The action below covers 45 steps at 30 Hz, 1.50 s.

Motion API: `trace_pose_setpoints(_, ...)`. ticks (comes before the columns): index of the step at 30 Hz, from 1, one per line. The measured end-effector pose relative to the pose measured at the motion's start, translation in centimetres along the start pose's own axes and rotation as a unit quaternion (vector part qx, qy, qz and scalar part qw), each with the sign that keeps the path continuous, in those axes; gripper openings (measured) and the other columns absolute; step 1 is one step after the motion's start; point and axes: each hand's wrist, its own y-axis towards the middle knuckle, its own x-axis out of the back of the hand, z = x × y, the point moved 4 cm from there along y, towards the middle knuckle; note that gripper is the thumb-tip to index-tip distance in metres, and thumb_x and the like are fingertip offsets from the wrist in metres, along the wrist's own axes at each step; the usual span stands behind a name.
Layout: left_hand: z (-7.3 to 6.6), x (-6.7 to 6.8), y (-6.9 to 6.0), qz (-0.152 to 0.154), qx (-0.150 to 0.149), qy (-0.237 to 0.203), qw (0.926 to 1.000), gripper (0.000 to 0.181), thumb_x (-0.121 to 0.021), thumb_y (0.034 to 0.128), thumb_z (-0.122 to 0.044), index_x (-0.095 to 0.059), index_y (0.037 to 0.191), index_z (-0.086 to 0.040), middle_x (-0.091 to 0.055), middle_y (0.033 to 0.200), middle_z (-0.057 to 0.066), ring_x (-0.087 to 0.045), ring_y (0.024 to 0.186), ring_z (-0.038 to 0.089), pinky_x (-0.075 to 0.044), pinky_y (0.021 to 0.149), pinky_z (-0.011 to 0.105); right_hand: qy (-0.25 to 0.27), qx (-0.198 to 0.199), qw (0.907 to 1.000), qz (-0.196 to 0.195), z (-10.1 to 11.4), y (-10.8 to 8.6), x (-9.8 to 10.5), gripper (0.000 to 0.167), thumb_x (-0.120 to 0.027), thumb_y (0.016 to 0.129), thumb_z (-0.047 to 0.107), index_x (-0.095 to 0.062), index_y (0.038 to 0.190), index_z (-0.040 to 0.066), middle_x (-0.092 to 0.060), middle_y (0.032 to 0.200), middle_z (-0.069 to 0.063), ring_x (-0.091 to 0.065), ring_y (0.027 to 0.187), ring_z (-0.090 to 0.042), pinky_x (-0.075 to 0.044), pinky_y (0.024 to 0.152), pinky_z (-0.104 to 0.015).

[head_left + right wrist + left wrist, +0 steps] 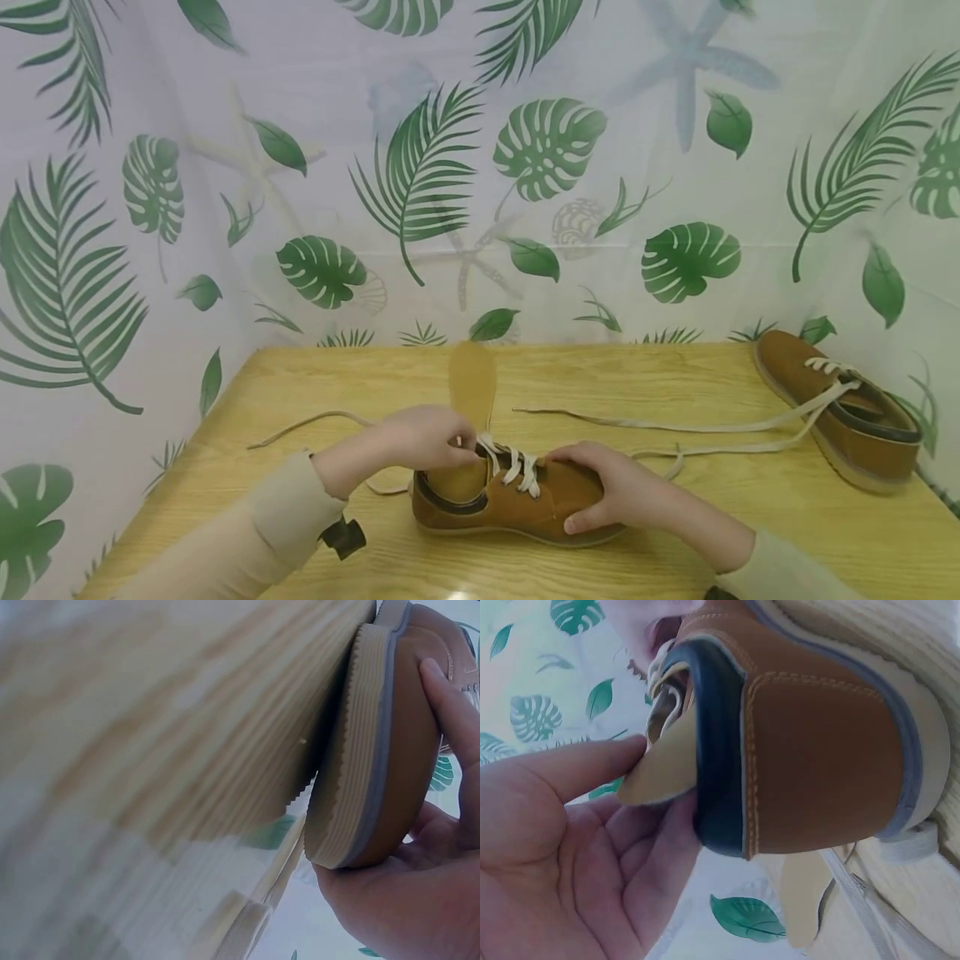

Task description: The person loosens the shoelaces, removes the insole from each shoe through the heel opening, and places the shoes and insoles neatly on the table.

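Observation:
A brown lace-up shoe (517, 500) lies on the table with its toe toward the right and its heel to the left. My left hand (431, 437) is at the shoe's opening. In the left wrist view its thumb and fingers pinch the heel end of a tan insole (664, 769), which sticks out past the dark collar (720, 750). The insole's front part is hidden inside the shoe. Around the toe, my right hand (618, 487) grips the shoe, thumb on the near side and fingers across the far side; the ridged sole (352, 765) shows in the right wrist view.
A second tan insole (472, 379) lies behind the shoe on the wooden table (337, 550). At the right edge sits another brown shoe (862, 442), its long pale laces (675, 427) trailing left. One loose lace (322, 415) curls at the left. A leaf-patterned cloth (465, 200) hangs behind.

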Motion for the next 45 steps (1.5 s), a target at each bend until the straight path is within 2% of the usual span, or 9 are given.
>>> trace_pose_setpoints(3,0.4,0.1,-0.2,0.014,-0.001,-0.039,0.9991,0.024,-0.069,0.1044,-0.020,-0.065,0.082,-0.013,-0.056,0.070,-0.008,-0.049,0.058,0.006,-0.040,0.058,0.022,-0.002,0.001,1.0000,-0.001,0.0,0.0,0.0,0.079,-0.094,0.081,0.037,-0.060,0.146,0.009,-0.064,0.144,-0.015,-0.061,0.128,-0.036,-0.052,0.099,-0.037)
trace_pose_setpoints(7,1.3,-0.2,-0.4,0.019,0.013,-0.109,0.9937,0.012,-0.077,0.0978,-0.014,-0.066,0.093,-0.011,-0.051,0.059,-0.008,-0.055,0.052,0.004,-0.045,0.055,0.019,0.000,-0.004,1.0000,0.003,-0.1,-0.1,-0.2,0.079,-0.094,0.081,0.037,-0.060,0.146,0.010,-0.064,0.143,-0.015,-0.061,0.127,-0.035,-0.052,0.098,-0.037)
trace_pose_setpoints(11,2.4,-0.3,-0.7,-0.004,0.036,-0.184,0.9823,0.016,-0.083,0.0918,-0.008,-0.070,0.100,-0.004,-0.056,0.054,-0.005,-0.065,0.051,0.007,-0.060,0.057,0.027,0.009,-0.007,0.9999,0.007,-0.1,-0.1,-0.2,0.078,-0.094,0.082,0.037,-0.060,0.147,0.011,-0.063,0.144,-0.015,-0.060,0.128,-0.035,-0.052,0.097,-0.036)
trace_pose_setpoints(15,3.4,-0.3,-1.0,-0.025,0.060,-0.227,0.9717,0.026,-0.082,0.0918,-0.008,-0.070,0.112,0.003,-0.066,0.059,0.004,-0.069,0.052,0.011,-0.065,0.060,0.038,0.014,-0.008,0.9998,0.007,0.0,-0.2,-0.1,0.078,-0.093,0.082,0.037,-0.060,0.147,0.010,-0.063,0.145,-0.015,-0.060,0.128,-0.036,-0.052,0.097,-0.035)
trace_pose_setpoints(20,3.9,-0.4,-1.4,-0.027,0.068,-0.252,0.9649,0.031,-0.079,0.0949,-0.008,-0.070,0.121,0.007,-0.075,0.069,0.012,-0.069,0.053,0.009,-0.065,0.060,0.037,0.016,-0.010,0.9998,0.008,0.1,-0.2,-0.1,0.078,-0.093,0.082,0.037,-0.060,0.147,0.010,-0.062,0.145,-0.016,-0.059,0.129,-0.037,-0.052,0.097,-0.036)
trace_pose_setpoints(23,3.9,-0.5,-1.7,-0.029,0.074,-0.272,0.9590,0.030,-0.078,0.0960,-0.007,-0.069,0.122,0.006,-0.076,0.073,0.011,-0.068,0.054,0.008,-0.065,0.061,0.036,0.018,-0.012,0.9997,0.010,0.2,-0.2,-0.1,0.078,-0.093,0.082,0.037,-0.060,0.147,0.010,-0.062,0.146,-0.017,-0.059,0.129,-0.038,-0.052,0.097,-0.038)
trace_pose_setpoints(28,4.4,-0.7,-2.1,-0.040,0.082,-0.300,0.9497,0.030,-0.077,0.0962,-0.005,-0.069,0.122,0.007,-0.073,0.068,0.007,-0.067,0.053,0.007,-0.064,0.061,0.033,0.018,-0.011,0.9998,0.005,0.2,-0.1,-0.1,0.078,-0.094,0.081,0.036,-0.060,0.146,0.008,-0.062,0.145,-0.017,-0.059,0.129,-0.037,-0.052,0.098,-0.036)
trace_pose_setpoints(37,5.7,-0.2,-3.4,-0.059,0.097,-0.315,0.9423,0.024,-0.078,0.0954,-0.006,-0.071,0.116,0.005,-0.073,0.067,0.003,-0.066,0.051,0.008,-0.065,0.062,0.036,0.013,-0.008,0.9999,0.001,0.2,-0.1,0.0,0.079,-0.095,0.081,0.034,-0.060,0.146,0.006,-0.063,0.145,-0.018,-0.060,0.129,-0.039,-0.052,0.099,-0.039)
trace_pose_setpoints(45,5.7,0.0,-4.2,-0.049,0.100,-0.328,0.9379,0.027,-0.076,0.0967,-0.006,-0.070,0.120,0.007,-0.073,0.067,0.002,-0.068,0.054,0.010,-0.064,0.061,0.030,0.018,-0.014,0.9997,0.004,0.1,0.0,0.1,0.078,-0.094,0.082,0.035,-0.059,0.146,0.007,-0.062,0.146,-0.017,-0.060,0.129,-0.038,-0.052,0.098,-0.037)
